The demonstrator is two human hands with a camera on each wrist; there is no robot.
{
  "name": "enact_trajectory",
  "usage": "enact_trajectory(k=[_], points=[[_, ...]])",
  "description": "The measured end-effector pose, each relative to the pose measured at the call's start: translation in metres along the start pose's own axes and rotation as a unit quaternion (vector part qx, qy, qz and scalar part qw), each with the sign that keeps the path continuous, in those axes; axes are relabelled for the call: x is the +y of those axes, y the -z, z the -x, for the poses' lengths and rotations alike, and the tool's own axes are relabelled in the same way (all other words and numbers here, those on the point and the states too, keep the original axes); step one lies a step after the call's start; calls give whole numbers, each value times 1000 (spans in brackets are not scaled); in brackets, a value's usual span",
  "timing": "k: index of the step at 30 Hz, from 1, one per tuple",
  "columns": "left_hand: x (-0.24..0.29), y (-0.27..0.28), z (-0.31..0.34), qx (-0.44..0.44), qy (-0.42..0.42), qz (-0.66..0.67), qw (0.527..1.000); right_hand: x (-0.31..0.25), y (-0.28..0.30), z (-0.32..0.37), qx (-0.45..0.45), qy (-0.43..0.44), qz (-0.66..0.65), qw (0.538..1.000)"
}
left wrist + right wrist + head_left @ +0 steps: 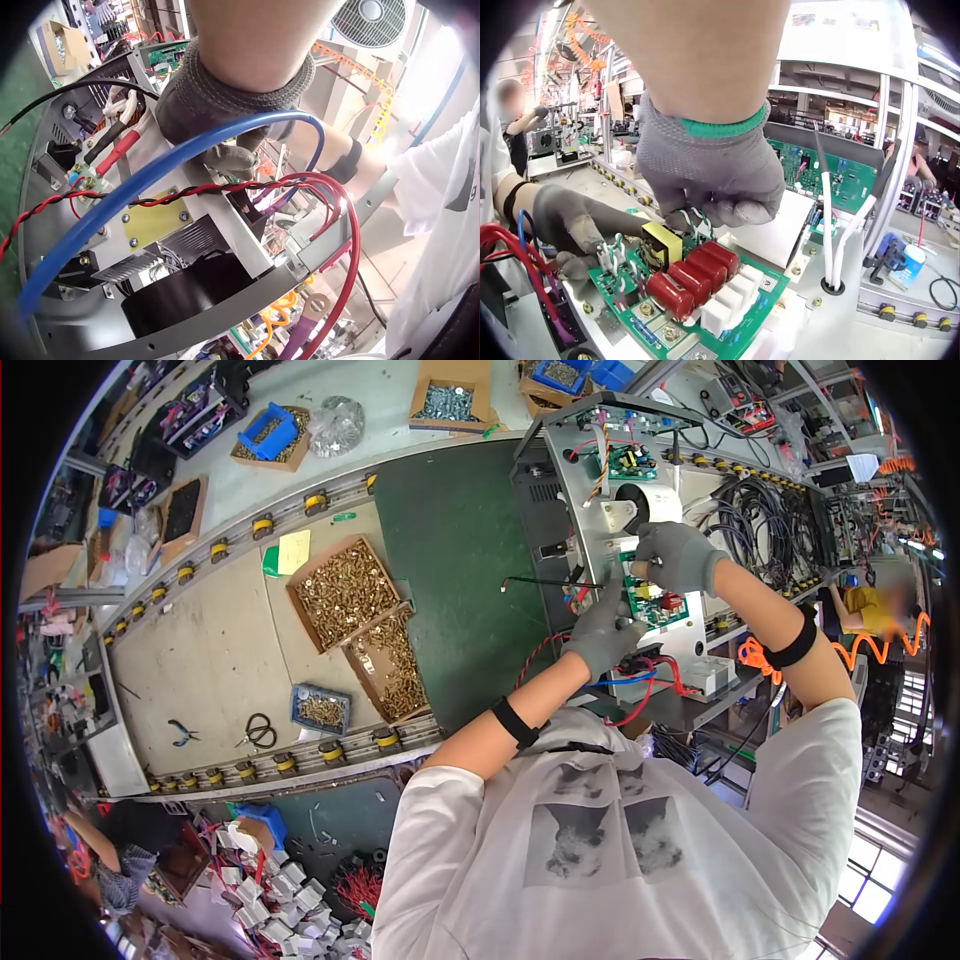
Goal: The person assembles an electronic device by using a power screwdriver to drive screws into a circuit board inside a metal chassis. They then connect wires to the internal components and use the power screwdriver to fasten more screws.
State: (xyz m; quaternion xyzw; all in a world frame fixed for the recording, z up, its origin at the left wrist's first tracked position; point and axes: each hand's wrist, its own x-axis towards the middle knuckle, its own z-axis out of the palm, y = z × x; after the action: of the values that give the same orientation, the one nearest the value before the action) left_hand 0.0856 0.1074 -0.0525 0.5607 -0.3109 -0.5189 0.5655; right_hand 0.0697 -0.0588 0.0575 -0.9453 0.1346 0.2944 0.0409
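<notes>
Both hands wear grey gloves and work at a green circuit board point(655, 605) inside a metal chassis. In the right wrist view my right hand point(709, 169) has curled fingers pinching green-and-white twisted wires point(697, 223) above the board point(739, 330), beside a yellow transformer point(662, 246) and red capacitors point(705, 268). My left hand point(605, 635) is at the board's near edge; its fingers point(574, 262) lie beside the wires at the board's left corner, and their hold is unclear. A blue cable point(202, 142) and red cables point(352, 240) loop close to my left hand point(210, 112).
Boxes of brass screws point(345, 592), a blue tray point(320, 710), pliers point(183, 734) and scissors point(258, 732) lie to the left. Coiled black cables point(755, 525) sit beyond the chassis. Other people point(870, 608) are in the background.
</notes>
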Motion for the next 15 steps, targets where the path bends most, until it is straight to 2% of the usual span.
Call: enact_trajectory(k=[1, 5, 7, 10, 12, 13, 15], points=[[-2, 0, -1, 2, 1, 3, 1000, -3, 4, -2, -44, -28, 9, 999], [-1, 2, -2, -20, -7, 1, 1000, -13, 10, -9, -29, -52, 7, 998], [-4, 2, -4, -35, -3, 14, 999, -19, 17, -14, -87, -121, -15, 989], [0, 5, -1, -38, -45, 35, 998, -14, 10, -14, -59, -125, -34, 990], [13, 16, 3, -102, 63, 155, 981, -14, 14, -14, -77, -124, -48, 988], [4, 17, 0, -121, 33, 178, 976, -14, 16, -15, -91, -125, -63, 986], [1, 22, 0, -123, 33, 181, 975, -8, 14, -15, -89, -116, -84, 986]])
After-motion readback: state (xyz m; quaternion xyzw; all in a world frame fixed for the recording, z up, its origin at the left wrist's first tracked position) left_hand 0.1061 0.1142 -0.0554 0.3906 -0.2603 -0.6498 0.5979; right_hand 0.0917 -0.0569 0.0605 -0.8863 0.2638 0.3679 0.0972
